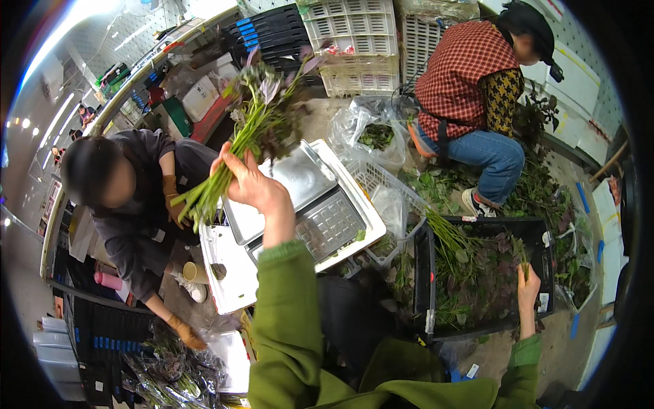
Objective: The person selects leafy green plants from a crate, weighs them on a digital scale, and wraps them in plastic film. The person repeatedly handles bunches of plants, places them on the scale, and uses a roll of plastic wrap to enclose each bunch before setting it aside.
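My left hand is raised and closed around the stems of a bunch of leafy greens, whose leaves are green and purple. Below it, a metal weighing pan and a grey keypad-like panel rest on a white foam box. At the right, my right hand grips a small sprig of greens by its stems. That hand is over the right side of a black plastic crate holding more purple-green stems.
A co-worker at left reaches towards plastic-wrapped bundles. Another person bends over a heap of greens. A white plastic basket and a clear bag of greens stand beyond the foam box. Stacked white crates line the back.
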Demonstrator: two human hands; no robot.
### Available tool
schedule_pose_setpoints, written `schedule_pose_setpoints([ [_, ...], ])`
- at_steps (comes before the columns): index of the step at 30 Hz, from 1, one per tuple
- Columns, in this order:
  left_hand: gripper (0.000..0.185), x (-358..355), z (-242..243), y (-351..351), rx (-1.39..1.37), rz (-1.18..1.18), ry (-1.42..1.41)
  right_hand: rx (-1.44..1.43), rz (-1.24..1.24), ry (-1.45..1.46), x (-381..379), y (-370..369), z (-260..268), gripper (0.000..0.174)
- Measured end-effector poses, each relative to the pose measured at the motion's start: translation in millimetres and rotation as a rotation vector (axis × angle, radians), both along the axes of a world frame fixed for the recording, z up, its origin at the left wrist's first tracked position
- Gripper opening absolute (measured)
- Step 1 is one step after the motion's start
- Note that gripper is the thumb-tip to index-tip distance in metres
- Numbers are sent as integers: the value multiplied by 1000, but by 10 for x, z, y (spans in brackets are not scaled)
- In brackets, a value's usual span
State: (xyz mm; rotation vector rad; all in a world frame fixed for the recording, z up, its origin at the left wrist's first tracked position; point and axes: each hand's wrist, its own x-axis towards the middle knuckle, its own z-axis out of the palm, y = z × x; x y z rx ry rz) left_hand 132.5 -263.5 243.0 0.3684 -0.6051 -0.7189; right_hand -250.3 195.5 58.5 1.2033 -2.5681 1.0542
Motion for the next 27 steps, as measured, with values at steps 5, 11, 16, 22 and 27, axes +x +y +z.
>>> schedule_pose_setpoints([
  [5, 12, 242, -379, -639, -248, 162, -764, 101, 4, 44, 124, 208, -106, 11],
  [11, 26, 1102, -1348, -273, 17, -363, -1880, 151, 98, -70, 446, -54, -26, 8],
  [16, 33, 1379, -1538, -251, -452, -155, -2252, 230, 101, -81, 485, -115, 43, 8],
  [22, 65, 1588, -1454, 81, -324, 60, -2330, 194, 126, -3, 494, -127, -13, 10],
  [27, 59, 1960, -1586, 355, -7, 139, -1882, 288, 110, 123, 523, -202, 143, 12],
])
